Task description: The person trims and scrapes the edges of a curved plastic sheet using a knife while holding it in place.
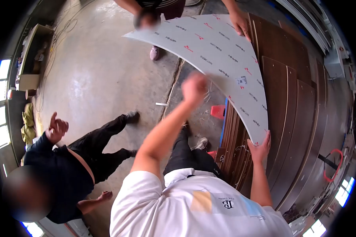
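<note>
A large pale grey panel [225,59], its face covered with a film printed in repeating dark and red marks, reaches from near me to a person on the far side. My right hand [259,150] grips its near end, thumb up along the corner. Beside the panel's left edge is my left hand [194,89], bent in and smeared by motion. Its fingers do not show clearly, nor can I tell whether it touches the edge. At the far end, the other person's hand [239,24] rests on the panel's right edge.
Stacked brown boards [279,91] lie beneath and right of the panel. A red object [217,111] sits on the concrete floor below its left edge. Another person in dark clothes [63,170] stands at left, one hand raised. A shelf unit [29,59] lines the left wall.
</note>
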`<action>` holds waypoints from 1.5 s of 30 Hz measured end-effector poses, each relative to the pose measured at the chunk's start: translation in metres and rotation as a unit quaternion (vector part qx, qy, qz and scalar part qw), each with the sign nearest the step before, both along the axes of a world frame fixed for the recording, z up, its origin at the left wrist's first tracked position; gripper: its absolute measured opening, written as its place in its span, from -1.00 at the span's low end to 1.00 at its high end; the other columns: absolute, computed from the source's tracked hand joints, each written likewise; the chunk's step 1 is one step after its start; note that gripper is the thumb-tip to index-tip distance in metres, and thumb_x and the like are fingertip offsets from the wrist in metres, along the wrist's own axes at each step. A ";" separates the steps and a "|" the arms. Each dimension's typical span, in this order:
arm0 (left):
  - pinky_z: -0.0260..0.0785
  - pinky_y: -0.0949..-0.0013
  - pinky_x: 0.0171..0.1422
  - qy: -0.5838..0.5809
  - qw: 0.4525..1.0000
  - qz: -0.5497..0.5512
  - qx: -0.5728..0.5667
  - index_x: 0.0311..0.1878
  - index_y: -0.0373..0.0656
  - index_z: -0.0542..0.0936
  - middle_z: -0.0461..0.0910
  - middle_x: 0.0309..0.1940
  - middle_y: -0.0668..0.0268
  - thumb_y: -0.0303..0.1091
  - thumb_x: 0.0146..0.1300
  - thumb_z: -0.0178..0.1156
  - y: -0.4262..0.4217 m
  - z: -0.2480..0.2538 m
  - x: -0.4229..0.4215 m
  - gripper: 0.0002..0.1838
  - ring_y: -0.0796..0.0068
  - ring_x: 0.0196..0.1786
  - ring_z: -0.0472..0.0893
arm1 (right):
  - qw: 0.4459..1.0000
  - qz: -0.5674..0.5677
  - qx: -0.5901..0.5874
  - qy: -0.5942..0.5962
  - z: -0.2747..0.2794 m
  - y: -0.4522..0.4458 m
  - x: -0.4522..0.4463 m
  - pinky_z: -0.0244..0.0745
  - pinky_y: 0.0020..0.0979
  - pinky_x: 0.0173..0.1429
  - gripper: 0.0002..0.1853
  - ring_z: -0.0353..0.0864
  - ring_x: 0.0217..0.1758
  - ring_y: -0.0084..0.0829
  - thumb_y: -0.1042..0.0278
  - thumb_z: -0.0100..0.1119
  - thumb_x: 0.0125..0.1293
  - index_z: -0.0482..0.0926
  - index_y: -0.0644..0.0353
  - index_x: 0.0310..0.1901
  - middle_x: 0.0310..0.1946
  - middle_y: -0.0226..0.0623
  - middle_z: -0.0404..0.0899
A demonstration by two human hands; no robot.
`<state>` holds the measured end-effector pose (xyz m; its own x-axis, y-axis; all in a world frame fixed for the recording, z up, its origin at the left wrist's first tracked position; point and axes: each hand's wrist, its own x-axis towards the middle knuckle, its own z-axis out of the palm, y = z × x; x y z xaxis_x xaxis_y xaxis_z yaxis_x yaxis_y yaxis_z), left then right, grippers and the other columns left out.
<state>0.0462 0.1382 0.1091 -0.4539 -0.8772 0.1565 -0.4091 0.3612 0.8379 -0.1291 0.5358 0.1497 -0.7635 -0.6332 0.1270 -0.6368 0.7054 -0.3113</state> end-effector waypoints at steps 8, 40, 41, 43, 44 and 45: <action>0.56 0.09 -0.01 0.001 0.932 0.240 -0.272 0.05 -0.14 0.79 0.75 -0.14 0.08 -0.49 0.44 0.19 -0.193 -0.022 0.051 -0.76 0.12 -0.14 0.72 | 0.999 0.025 0.040 -0.020 -0.003 0.080 -0.004 0.26 0.12 0.69 0.14 0.38 0.63 0.11 0.01 0.68 0.03 0.30 0.19 0.62 0.58 0.01 0.41; 0.63 0.08 -0.22 -0.043 0.968 -0.110 -0.223 0.13 0.16 0.76 0.70 -0.09 0.32 -0.49 0.19 0.28 0.239 0.007 -0.066 -0.56 0.21 -0.16 0.74 | 0.999 -0.019 0.016 0.027 -0.003 0.245 0.033 0.20 0.16 0.70 -0.25 0.43 0.64 -0.03 -0.08 0.53 0.31 0.58 0.25 0.38 0.50 -0.16 0.56; 0.62 0.07 -0.22 -0.021 0.969 -0.151 -0.193 0.10 0.16 0.76 0.69 -0.13 0.30 -0.49 0.21 0.28 0.254 0.009 -0.066 -0.58 0.19 -0.16 0.74 | 0.999 -0.018 0.005 0.026 -0.002 0.243 0.033 0.20 0.17 0.70 -0.25 0.43 0.64 -0.03 -0.08 0.54 0.31 0.58 0.26 0.38 0.50 -0.15 0.56; 0.61 0.04 -0.22 0.019 0.964 -0.233 -0.128 0.06 0.15 0.76 0.68 -0.21 0.26 -0.48 0.24 0.27 0.274 0.009 -0.062 -0.64 0.17 -0.17 0.75 | 1.000 -0.017 -0.013 0.022 -0.001 0.244 0.034 0.19 0.19 0.70 -0.26 0.44 0.63 -0.03 -0.07 0.54 0.31 0.59 0.26 0.36 0.50 -0.14 0.56; 0.60 0.10 -0.15 -0.058 0.981 -0.184 -0.025 0.06 0.08 0.77 0.70 -0.22 0.23 -0.48 0.30 0.29 0.265 0.005 -0.056 -0.69 0.13 -0.18 0.75 | 1.000 -0.018 -0.014 0.018 -0.001 0.245 0.037 0.19 0.19 0.70 -0.27 0.45 0.63 -0.02 -0.07 0.54 0.31 0.59 0.26 0.36 0.50 -0.13 0.56; 0.60 0.16 -0.08 -0.135 0.979 -0.132 0.077 0.06 0.01 0.77 0.72 -0.23 0.19 -0.48 0.36 0.31 0.242 0.001 -0.050 -0.75 0.10 -0.18 0.76 | 1.000 -0.019 -0.016 0.014 -0.003 0.246 0.036 0.19 0.20 0.70 -0.27 0.45 0.62 -0.02 -0.07 0.54 0.30 0.59 0.27 0.35 0.50 -0.13 0.56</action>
<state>-0.0042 0.3806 0.1105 -0.6752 -0.7269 -0.1253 -0.5317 0.3619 0.7657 -0.0931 0.7816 0.1465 -0.7831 -0.5987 0.1686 -0.6183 0.7199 -0.3153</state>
